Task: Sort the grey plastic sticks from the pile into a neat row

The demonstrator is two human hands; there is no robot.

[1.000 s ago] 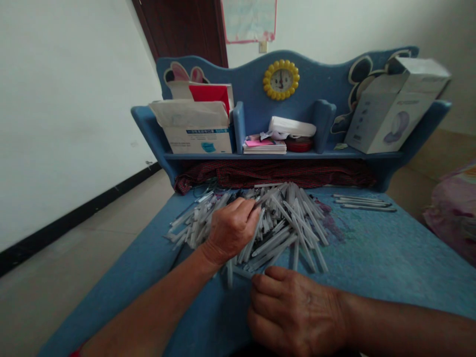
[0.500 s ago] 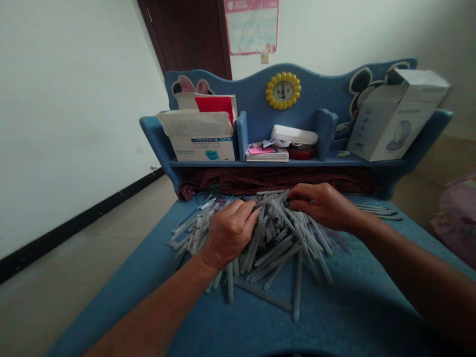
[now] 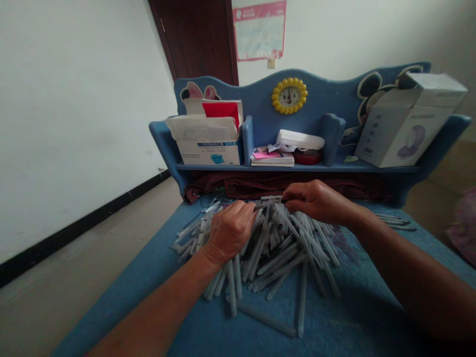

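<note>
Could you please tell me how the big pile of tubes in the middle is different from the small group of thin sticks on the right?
The big pile has very many tubes; the small group has only a few sticks. The pile's tubes cross in many directions, while the group's sticks lie roughly parallel. The left hand is over the pile; the group is partly behind the right forearm. Both lie on the blue table.

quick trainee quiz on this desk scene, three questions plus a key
1. Where does the pile of pale tubes lie?
a) on the shelf
b) on the blue table
c) in a box

2. True or false: the left hand is palm up with fingers spread.

3. Which hand is nearer the slim rods set apart from the pile?

Key: 1. b; 2. False, its fingers are curled; 3. The right hand
</note>
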